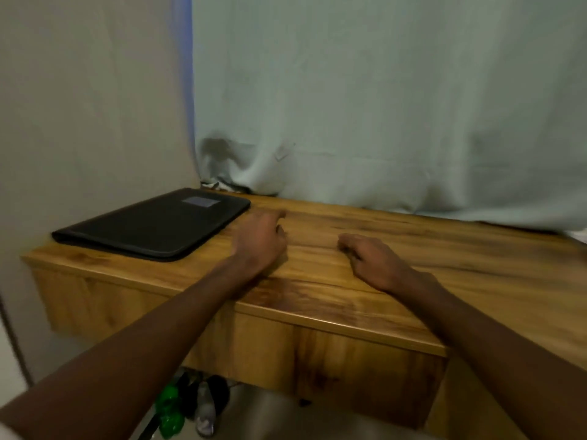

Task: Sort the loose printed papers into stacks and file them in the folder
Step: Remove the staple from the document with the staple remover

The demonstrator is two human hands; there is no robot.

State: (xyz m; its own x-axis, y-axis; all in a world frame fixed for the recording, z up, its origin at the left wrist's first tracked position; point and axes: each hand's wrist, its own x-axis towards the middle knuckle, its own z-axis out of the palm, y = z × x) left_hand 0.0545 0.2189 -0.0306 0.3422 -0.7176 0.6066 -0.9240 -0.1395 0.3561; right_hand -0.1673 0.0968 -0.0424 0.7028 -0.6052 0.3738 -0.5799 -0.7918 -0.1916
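A black zipped folder [152, 227] with a small pale label lies closed and flat on the left end of the wooden table [413, 249]. Just right of the folder my left hand [260, 239] rests on the tabletop, fingers loosely curled, holding nothing. My right hand [371, 262] rests on the wood a short way to the right, fingers also curled under and empty. No loose printed papers are in view.
A pale green curtain [381, 106] hangs behind the table down to its back edge. A plain wall [89, 106] borders the left side. Under the table stand dark and green bottles [171, 408] on the floor.
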